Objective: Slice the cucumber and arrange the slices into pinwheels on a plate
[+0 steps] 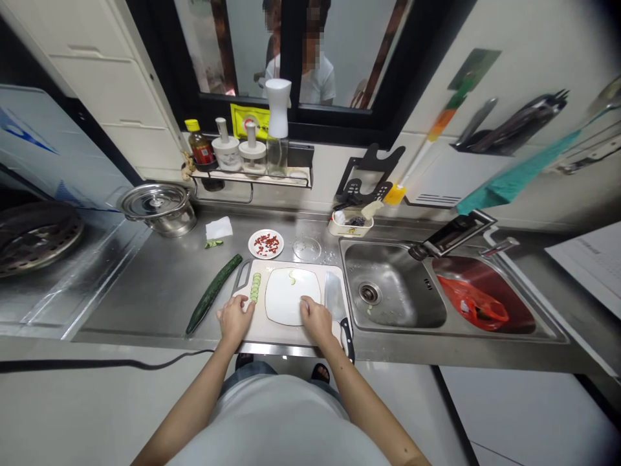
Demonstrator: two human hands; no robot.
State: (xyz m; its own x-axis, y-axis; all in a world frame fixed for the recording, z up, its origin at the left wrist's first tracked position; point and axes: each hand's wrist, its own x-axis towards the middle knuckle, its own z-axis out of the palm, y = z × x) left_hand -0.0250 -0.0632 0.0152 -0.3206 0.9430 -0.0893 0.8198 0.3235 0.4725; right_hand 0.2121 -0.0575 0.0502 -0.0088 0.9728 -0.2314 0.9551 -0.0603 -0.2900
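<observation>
A row of thin cucumber slices point(255, 287) lies on the left part of a white cutting board point(276, 334). My left hand point(236, 320) is at the near end of that row, thumb and fingers apart. Right of the slices, a square white plate point(286, 303) rests on the board, with a slice or two of cucumber point(292, 277) near its far edge. Over the plate's right side is my right hand point(317, 320), fingers curled together; whatever is between the fingertips cannot be made out. A kitchen knife point(334, 292) lies along the board's right edge, its black handle towards me.
A whole cucumber point(213, 294) lies left of the board. Behind are a small plate of chopped red pieces point(266, 244), white paper point(219, 228) and a lidded steel pot point(162, 208). A double sink point(395, 285) with a red bag point(478, 307) is right.
</observation>
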